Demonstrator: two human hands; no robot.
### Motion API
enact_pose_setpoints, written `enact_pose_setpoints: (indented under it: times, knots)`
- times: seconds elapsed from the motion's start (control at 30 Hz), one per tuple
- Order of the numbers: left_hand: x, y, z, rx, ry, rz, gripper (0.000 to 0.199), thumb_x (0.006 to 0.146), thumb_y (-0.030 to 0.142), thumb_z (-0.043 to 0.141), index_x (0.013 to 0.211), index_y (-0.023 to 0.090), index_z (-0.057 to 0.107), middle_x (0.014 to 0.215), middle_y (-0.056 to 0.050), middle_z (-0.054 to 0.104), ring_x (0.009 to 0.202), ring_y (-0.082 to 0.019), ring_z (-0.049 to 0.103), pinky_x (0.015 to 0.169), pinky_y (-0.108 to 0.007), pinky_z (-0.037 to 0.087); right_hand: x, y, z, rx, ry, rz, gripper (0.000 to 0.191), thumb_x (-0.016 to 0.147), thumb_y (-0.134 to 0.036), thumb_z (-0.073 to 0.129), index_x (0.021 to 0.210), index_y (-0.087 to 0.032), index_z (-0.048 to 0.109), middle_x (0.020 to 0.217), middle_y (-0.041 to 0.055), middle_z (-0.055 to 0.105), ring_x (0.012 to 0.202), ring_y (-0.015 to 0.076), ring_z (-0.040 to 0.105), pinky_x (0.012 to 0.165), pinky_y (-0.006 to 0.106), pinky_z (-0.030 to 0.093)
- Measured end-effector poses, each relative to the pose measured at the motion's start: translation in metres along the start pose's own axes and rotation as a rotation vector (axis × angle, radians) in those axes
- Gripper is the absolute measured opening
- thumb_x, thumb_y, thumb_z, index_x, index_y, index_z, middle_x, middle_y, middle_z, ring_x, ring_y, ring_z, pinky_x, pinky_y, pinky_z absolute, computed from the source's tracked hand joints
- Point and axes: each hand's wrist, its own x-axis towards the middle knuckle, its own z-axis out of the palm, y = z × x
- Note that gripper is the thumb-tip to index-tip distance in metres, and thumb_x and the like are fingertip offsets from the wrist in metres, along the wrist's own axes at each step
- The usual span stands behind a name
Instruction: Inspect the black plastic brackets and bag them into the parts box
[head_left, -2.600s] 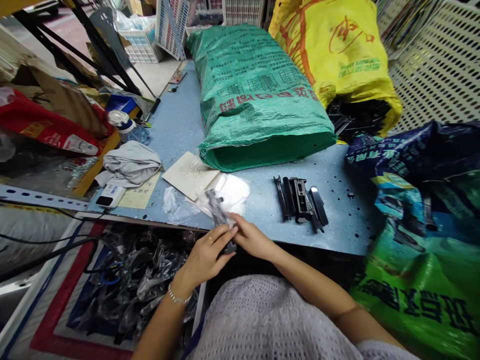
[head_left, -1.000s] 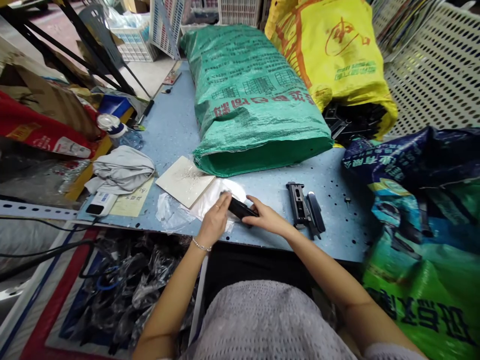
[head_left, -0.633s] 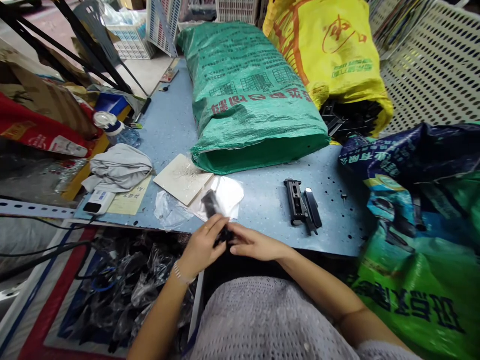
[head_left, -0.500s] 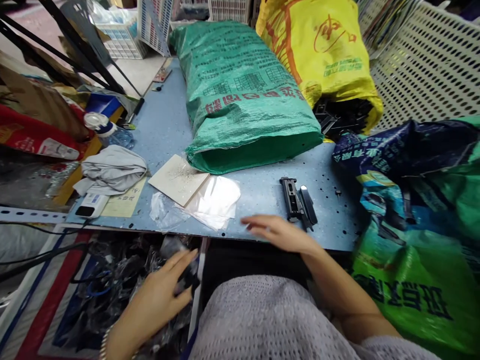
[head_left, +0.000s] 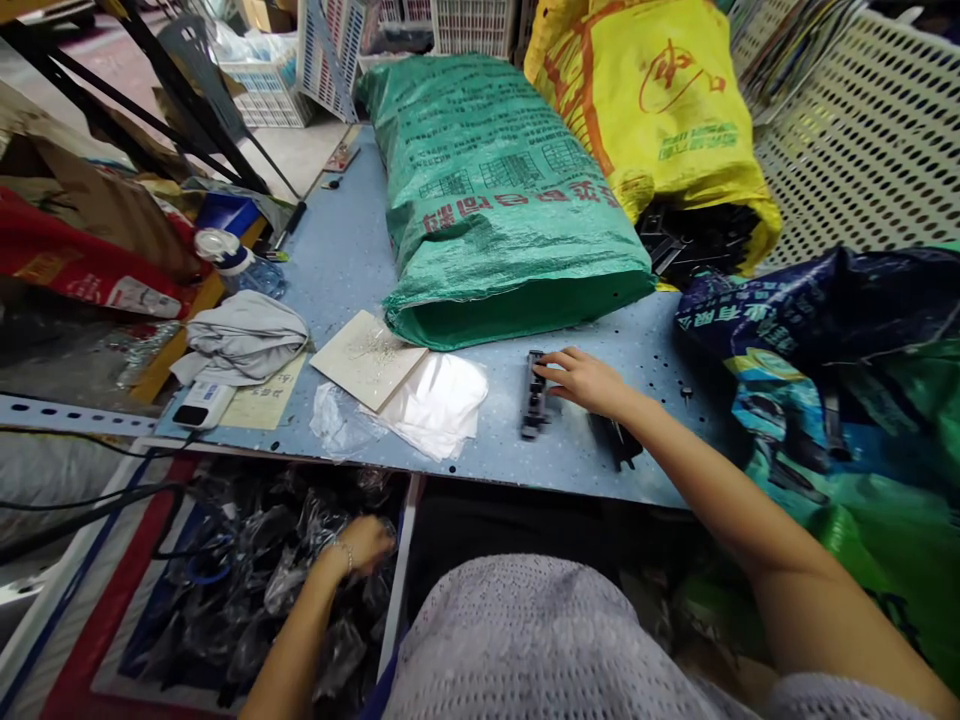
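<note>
My right hand (head_left: pixel 581 382) is over the blue worktable with its fingers closed on a long, narrow black plastic part (head_left: pixel 533 408). That part is slightly blurred, and its exact kind is not clear. Under my right wrist lies a second black part (head_left: pixel 619 446), partly covered by the arm. Low on the left, my left hand (head_left: pixel 363 546) reaches into a bin of black pieces in clear plastic bags (head_left: pixel 277 570). Its fingers point down and are blurred, so whether they grip a bag cannot be made out.
A large green woven sack (head_left: pixel 502 190) lies on the table (head_left: pixel 330 235), its mouth facing me. Clear bags (head_left: pixel 442 400) and a pale square board (head_left: pixel 367 358) lie left of centre. A grey cloth (head_left: pixel 244 335) is farther left. A yellow sack (head_left: pixel 667 110) of black parts stands at the back right.
My right hand has moved up and taken hold of the long black part, shifting it left, away from the other piece. My left hand has sunk farther into the bin.
</note>
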Motion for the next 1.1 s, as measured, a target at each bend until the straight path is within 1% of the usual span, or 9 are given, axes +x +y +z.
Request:
enact_pose_setpoints:
  times: [0.07,0.17,0.27,0.4,0.57,0.67,0.8,0.97,1.1]
  knots:
    - [0.019,0.035,-0.027,-0.088,0.176,0.164,0.044,0.094,0.044,0.046,0.067,0.017,0.066,0.06,-0.002,0.065,0.061,-0.018,0.064,0.065,-0.027,0.046,0.028,-0.004,0.007,-0.01,0.04,-0.064,0.036,0.094,-0.021,0.052,0.128,-0.014,0.062,0.141,0.0146,0.055,0.127,0.0321,0.048,0.099,0.046,0.047]
    - [0.052,0.104,-0.055,-0.231,0.676,0.457,0.029,0.091,0.037,0.053,0.08,0.017,0.07,0.087,-0.008,0.071,0.086,-0.021,0.065,0.079,-0.03,0.046,0.062,-0.01,0.016,-0.021,0.0,-0.078,0.034,0.095,-0.014,0.047,0.124,-0.014,0.064,0.138,0.0147,0.058,0.129,0.0303,0.047,0.099,0.042,0.045]
    - [0.083,0.148,-0.067,-0.322,0.887,0.505,0.006,0.079,0.021,0.065,0.075,0.017,0.068,0.096,-0.01,0.066,0.094,-0.022,0.061,0.081,-0.031,0.046,0.071,-0.002,0.018,0.003,-0.142,-0.012,0.033,0.094,-0.009,0.044,0.116,-0.015,0.067,0.114,0.0147,0.068,0.11,0.027,0.057,0.087,0.035,0.046]
    - [0.105,0.137,-0.08,-0.428,0.846,0.504,0.019,0.078,0.025,0.068,0.062,0.018,0.059,0.071,-0.001,0.058,0.069,-0.015,0.057,0.067,-0.026,0.046,0.05,0.01,0.012,0.285,-0.127,0.229,0.026,0.091,-0.016,0.051,0.111,-0.017,0.067,0.105,0.0122,0.068,0.098,0.0246,0.061,0.08,0.032,0.045]
    - [0.106,0.109,-0.091,-0.526,0.781,0.54,0.023,0.087,0.035,0.057,0.079,0.016,0.066,0.066,-0.001,0.063,0.059,-0.014,0.059,0.057,-0.025,0.049,0.027,-0.032,0.015,1.425,-0.086,0.364,0.034,0.091,-0.039,0.055,0.111,-0.015,0.066,0.094,0.0081,0.07,0.079,0.0176,0.064,0.072,0.03,0.05]
    - [0.102,0.109,-0.092,-0.519,0.848,0.551,0.016,0.085,0.02,0.054,0.093,0.015,0.067,0.092,-0.007,0.071,0.082,-0.018,0.067,0.079,-0.032,0.056,0.025,-0.07,0.022,1.809,-0.277,0.362,0.034,0.084,-0.039,0.067,0.105,-0.013,0.069,0.088,0.0067,0.07,0.07,0.0135,0.063,0.067,0.027,0.051]
    - [0.095,0.106,-0.092,-0.246,0.922,0.582,0.042,0.08,0.004,0.047,0.116,0.013,0.066,0.127,-0.015,0.065,0.122,-0.026,0.059,0.111,-0.045,0.044,0.022,-0.091,0.031,1.887,-0.347,0.486,0.027,0.082,-0.032,0.07,0.102,-0.013,0.071,0.08,0.0036,0.07,0.064,0.0102,0.063,0.063,0.022,0.052]
    - [0.072,0.107,-0.08,-0.004,0.967,0.714,0.066,0.086,0.003,0.04,0.151,0.016,0.036,0.153,-0.014,0.042,0.142,-0.024,0.042,0.117,-0.041,0.04,0.023,-0.096,0.048,2.292,-0.484,0.588,0.021,0.082,-0.02,0.069,0.098,-0.007,0.066,0.083,0.0106,0.071,0.065,0.0126,0.068,0.061,0.02,0.057]
    - [0.044,0.115,-0.061,0.054,0.895,0.953,0.072,0.091,0.003,0.036,0.158,0.024,0.019,0.159,-0.011,0.034,0.147,-0.021,0.034,0.119,-0.04,0.037,0.032,-0.113,0.06,2.701,-0.353,0.67,0.026,0.095,-0.023,0.053,0.116,-0.007,0.057,0.08,0.0048,0.066,0.06,0.0061,0.061,0.053,0.01,0.052]
